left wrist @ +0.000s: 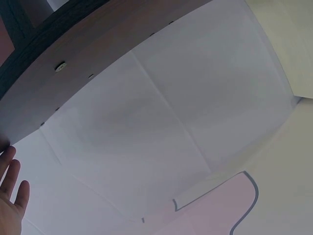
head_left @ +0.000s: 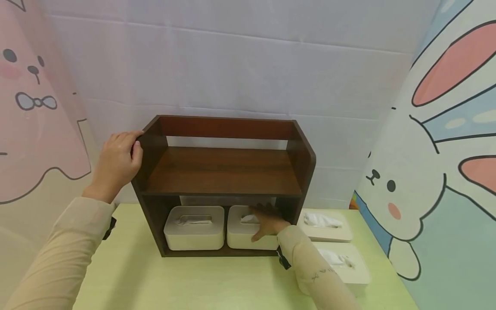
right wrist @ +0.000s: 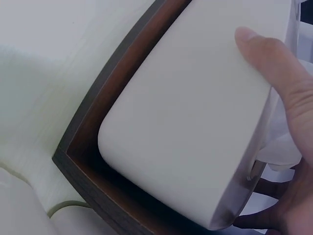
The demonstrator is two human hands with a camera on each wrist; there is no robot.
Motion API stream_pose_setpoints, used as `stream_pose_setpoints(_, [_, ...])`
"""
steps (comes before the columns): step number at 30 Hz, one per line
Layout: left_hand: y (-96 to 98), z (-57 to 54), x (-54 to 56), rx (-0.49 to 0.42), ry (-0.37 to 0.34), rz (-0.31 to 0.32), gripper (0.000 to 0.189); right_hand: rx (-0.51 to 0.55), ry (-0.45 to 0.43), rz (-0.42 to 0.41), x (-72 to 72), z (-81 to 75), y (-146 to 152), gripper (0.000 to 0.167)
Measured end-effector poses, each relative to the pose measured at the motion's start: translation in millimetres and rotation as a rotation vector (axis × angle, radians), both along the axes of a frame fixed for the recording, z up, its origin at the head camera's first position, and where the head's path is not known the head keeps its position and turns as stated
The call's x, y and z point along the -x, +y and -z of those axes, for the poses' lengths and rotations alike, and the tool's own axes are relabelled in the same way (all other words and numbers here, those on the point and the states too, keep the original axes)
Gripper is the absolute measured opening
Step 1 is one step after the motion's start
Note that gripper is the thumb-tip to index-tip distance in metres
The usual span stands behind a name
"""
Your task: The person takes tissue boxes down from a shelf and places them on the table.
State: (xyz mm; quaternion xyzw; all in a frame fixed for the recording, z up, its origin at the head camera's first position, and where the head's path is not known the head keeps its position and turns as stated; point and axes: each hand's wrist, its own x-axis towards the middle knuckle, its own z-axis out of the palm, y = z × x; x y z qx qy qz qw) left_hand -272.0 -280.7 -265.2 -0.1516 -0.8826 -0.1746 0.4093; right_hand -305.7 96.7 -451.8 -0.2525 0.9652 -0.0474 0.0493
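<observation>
At the shelf's [head_left: 224, 170] lower right, the right hand [head_left: 267, 221] grips a tissue box [head_left: 242, 237], top up, lengthwise along shelf width; the left hand [head_left: 118, 159], fingers straight, touches the shelf's left side.

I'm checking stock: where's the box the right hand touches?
In the head view, that tissue box sits low in the shelf, right of a second box.

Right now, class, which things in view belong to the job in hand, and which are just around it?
Job:
brown shelf
left inside tissue box
right inside tissue box
probably two tissue boxes outside

Around it:
rabbit picture
pink figure
white cloth
</observation>
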Motion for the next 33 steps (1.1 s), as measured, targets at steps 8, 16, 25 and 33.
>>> stream_pose_setpoints(8, [-0.1,-0.3,-0.1,-0.006,-0.007,0.002,0.033,0.022,0.003,0.014,-7.9,-6.1,1.5,0.105])
stream_pose_setpoints(16, [-1.0,-0.8,0.2,-0.007,0.006,0.002,0.033,0.025,0.072,-0.049,-22.0,-11.4,4.1,0.106])
stream_pose_setpoints(25, [-0.5,-1.7,-0.7,-0.007,-0.008,0.005,0.033,0.0,0.136,-0.09,-48.5,-14.6,6.4,0.103])
stream_pose_setpoints(33, [0.2,-1.2,-0.3,-0.004,0.005,0.009,0.032,-0.078,0.174,-0.066,-74.8,-13.3,3.2,0.104])
